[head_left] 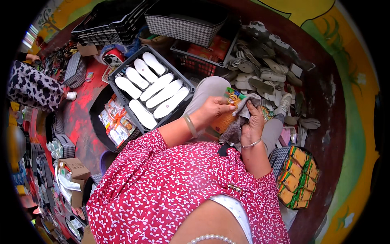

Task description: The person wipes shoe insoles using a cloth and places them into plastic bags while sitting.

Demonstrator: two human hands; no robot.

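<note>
Above my lap, my left hand (216, 110) pinches the upper edge of an orange and green flat packet (224, 122). A grey cloth (243, 110) lies against the packet's right side, its lower end hanging over my lap. The fingers of my right hand (253, 122) are closed on that cloth. Part of the packet is hidden behind my left fingers and the cloth. Several similar orange packets with green edges (300, 173) fill a patterned basket beside my right arm.
At front left stands a dark crate (142, 55) holding several white insoles (159, 86). Next to it is a black bin with colourful packages (115, 118). Several grey-white soles (268, 75) lie piled against the wall. A houndstooth bin (185, 28) stands behind. Another person in cow-print clothing (34, 87) is at far left.
</note>
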